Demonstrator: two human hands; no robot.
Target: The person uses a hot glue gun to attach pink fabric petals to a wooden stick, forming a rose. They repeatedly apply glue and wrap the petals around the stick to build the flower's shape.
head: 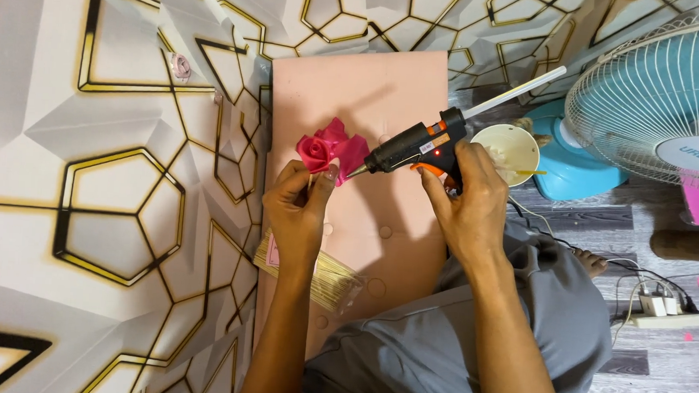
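My left hand (pixel 297 210) pinches the thin stick of a pink paper rose (pixel 330 149) and holds it upright over a pink foam sheet (pixel 371 94). My right hand (pixel 465 202) grips a black and orange glue gun (pixel 416 148) with a white glue stick (pixel 518 94) poking out of its back. The gun's metal tip points left and sits right at the rose's base, close to my left fingertips.
A bundle of thin wooden sticks (pixel 325 279) lies on the sheet under my left wrist. A small cream bowl (pixel 507 149) stands to the right, beside a blue fan (pixel 657 101). A power strip (pixel 666 313) with cables lies on the floor at right. My grey-clad knee (pixel 437 345) fills the bottom.
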